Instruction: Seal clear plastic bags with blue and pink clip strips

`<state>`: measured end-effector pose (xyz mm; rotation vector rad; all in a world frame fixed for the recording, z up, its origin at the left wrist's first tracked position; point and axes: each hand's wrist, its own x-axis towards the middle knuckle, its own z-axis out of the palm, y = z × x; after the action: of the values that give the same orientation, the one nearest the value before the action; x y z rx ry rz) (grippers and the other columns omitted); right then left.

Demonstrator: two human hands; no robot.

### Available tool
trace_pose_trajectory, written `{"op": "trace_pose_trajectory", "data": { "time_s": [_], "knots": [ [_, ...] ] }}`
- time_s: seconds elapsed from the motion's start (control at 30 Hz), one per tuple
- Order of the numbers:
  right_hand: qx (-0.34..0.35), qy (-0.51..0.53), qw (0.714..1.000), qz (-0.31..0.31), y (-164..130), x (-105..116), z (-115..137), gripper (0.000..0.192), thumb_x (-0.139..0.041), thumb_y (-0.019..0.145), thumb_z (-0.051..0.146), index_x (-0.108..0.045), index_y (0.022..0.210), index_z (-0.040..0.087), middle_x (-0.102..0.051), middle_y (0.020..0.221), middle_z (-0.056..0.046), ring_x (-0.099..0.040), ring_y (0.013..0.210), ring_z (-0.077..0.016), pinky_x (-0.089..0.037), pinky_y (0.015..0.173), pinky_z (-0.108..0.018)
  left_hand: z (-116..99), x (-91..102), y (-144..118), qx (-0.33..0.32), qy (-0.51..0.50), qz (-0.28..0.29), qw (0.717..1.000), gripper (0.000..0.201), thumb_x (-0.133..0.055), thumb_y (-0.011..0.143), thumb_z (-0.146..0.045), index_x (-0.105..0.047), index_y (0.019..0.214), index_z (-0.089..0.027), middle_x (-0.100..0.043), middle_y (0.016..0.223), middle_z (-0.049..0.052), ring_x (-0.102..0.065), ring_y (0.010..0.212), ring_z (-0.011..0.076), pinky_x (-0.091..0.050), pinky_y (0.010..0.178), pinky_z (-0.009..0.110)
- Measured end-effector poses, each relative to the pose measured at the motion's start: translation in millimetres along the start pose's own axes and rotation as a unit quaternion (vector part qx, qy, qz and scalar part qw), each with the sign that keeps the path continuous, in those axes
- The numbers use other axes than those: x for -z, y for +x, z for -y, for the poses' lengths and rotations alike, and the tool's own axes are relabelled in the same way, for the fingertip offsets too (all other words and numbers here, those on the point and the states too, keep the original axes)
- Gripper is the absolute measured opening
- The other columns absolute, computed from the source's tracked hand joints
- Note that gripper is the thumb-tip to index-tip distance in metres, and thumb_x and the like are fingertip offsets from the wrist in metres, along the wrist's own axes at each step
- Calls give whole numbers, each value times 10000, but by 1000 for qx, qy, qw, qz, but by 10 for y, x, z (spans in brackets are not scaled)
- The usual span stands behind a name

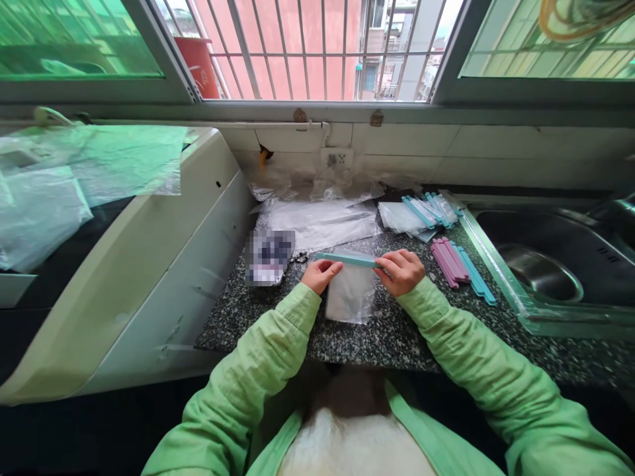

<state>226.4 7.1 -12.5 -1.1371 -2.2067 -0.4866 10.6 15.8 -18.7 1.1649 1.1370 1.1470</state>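
Between my two hands a teal bag sealing clip lies level across the top of a small clear plastic bag. My left hand pinches the clip's left end. At the other end, my right hand has its fingers closed on the clip. The bag hangs down from the clip over the speckled counter, with a little of its top edge showing above. To the right of my right hand lie several pink clips and a few blue clips, side by side.
Behind them rests a pile of bags with blue clips. Clear plastic sheets cover the counter's back. A blurred-out object is at the left, beside a white appliance. The sink is on the right, below the barred window.
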Motion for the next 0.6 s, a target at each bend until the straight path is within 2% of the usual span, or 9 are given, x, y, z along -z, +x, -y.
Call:
{"op": "trace_pose_trajectory", "data": {
  "time_s": [0.1, 0.23, 0.33, 0.43, 0.5, 0.6],
  "knots": [
    [-26, -21, 999, -9, 52, -29, -146, 209, -504, 804, 339, -661, 839, 206, -657, 785, -49, -507, 744, -170, -310, 682, -303, -27, -90, 31, 8, 7, 37, 999, 382, -741, 411, -472, -636, 553, -133, -603, 530, 9, -500, 507, 105, -398, 508, 228],
    [-98, -71, 992, -24, 140, -103, -482, 244, -486, 799, 347, -654, 868, 184, -640, 812, -68, -491, 777, -196, -298, 688, -311, -51, -284, 212, 38, 9, 59, 997, 326, -739, 442, -400, -615, 564, -126, -513, 446, -37, -415, 420, 71, -331, 441, 211],
    [-193, -115, 974, -34, 198, -165, -730, 254, -477, 782, 346, -644, 850, 167, -625, 793, -75, -481, 779, -212, -284, 672, -312, -52, -493, 449, 29, 16, 20, 999, 260, -677, 537, -356, -540, 501, -137, -380, 369, -80, -330, 362, 50, -258, 398, 200],
    [-268, -129, 953, -51, 223, -209, -883, 247, -467, 776, 329, -632, 836, 156, -618, 802, -86, -480, 792, -220, -280, 670, -312, -43, -735, 692, -4, -7, -37, 999, 185, -604, 615, -275, -521, 518, -141, -372, 385, -87, -320, 382, 44, -273, 428, 192],
    [-295, -128, 946, -49, 217, -226, -942, 244, -464, 774, 320, -628, 838, 151, -619, 814, -94, -480, 798, -223, -277, 668, -315, -33, -890, 821, -31, -25, -76, 996, 161, -569, 642, -222, -510, 515, -142, -383, 403, -83, -332, 409, 46, -295, 462, 192],
    [-324, -128, 937, -40, 184, -238, -1012, 251, -463, 772, 321, -625, 850, 146, -623, 826, -102, -479, 806, -230, -272, 669, -320, -13, -1073, 950, -71, -22, -100, 992, 150, -552, 655, -175, -516, 514, -141, -429, 443, -67, -370, 454, 57, -316, 500, 195]
  ]
}}
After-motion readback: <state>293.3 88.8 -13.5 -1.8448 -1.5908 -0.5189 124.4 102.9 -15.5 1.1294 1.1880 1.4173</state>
